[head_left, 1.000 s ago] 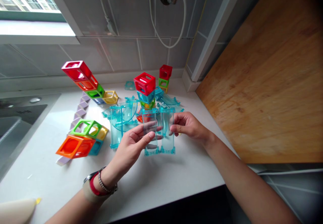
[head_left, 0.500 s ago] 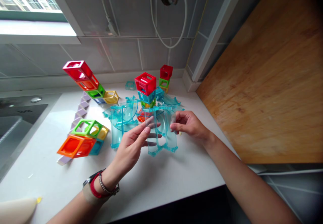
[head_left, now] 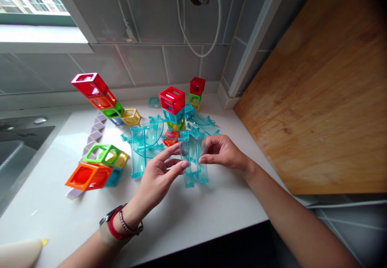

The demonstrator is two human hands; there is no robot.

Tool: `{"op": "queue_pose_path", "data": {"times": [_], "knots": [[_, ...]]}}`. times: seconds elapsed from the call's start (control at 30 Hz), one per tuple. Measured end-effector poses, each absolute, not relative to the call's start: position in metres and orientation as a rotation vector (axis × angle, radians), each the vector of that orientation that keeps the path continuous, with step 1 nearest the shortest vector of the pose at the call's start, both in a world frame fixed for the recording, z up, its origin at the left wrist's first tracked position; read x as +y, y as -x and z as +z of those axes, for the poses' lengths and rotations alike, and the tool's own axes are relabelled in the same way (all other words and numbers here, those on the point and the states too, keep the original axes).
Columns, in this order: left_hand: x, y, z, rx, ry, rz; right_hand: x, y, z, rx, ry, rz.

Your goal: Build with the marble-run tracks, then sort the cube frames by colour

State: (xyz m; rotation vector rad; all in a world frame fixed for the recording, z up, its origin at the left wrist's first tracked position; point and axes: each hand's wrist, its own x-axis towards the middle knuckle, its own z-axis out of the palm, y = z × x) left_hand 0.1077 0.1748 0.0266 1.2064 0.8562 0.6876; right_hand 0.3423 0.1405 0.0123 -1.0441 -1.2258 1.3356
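In the head view, two clear teal plastic panels stand upright close together on the counter. My left hand (head_left: 159, 175) has the left panel (head_left: 186, 151) between its thumb and fingers. My right hand (head_left: 225, 151) pinches the right panel (head_left: 202, 175) at its outer edge, thumb in front. Whether the panels are joined at the back I cannot tell. Behind them rises a tower of open-sided cubes topped by a red cube (head_left: 171, 100). Another upright teal piece (head_left: 138, 155) stands left of my left hand, by loose curved teal pieces (head_left: 204, 123).
A leaning stack of cubes with a red top (head_left: 90, 86) stands at the back left. Nearer are a green cube (head_left: 102, 154) and an orange cube (head_left: 88, 175). A sink (head_left: 27, 131) borders the left. A wooden board (head_left: 320, 111) leans at the right.
My hands have brought the two teal panels closer together; before, they stood wider apart and angled. The view has shifted slightly. The cube stacks stand as before.
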Motion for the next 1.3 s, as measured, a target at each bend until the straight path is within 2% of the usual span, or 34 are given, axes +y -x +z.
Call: {"op": "queue_pose_path", "data": {"times": [0.27, 0.47, 0.83, 1.3], "knots": [[0.172, -0.105, 0.024, 0.854, -1.432, 0.748, 0.136, -0.339, 0.01, -1.368, 1.098, 1.304], [0.168, -0.1, 0.028, 0.827, -1.612, 0.896, 0.133, -0.338, 0.019, -1.278, 1.046, 1.195], [0.169, -0.094, 0.023, 0.691, -1.625, 0.938, 0.13, -0.334, 0.019, -1.361, 0.982, 1.169], [0.171, -0.098, 0.027, 0.796, -1.604, 0.875, 0.131, -0.333, 0.019, -1.322, 0.976, 1.151]]}}
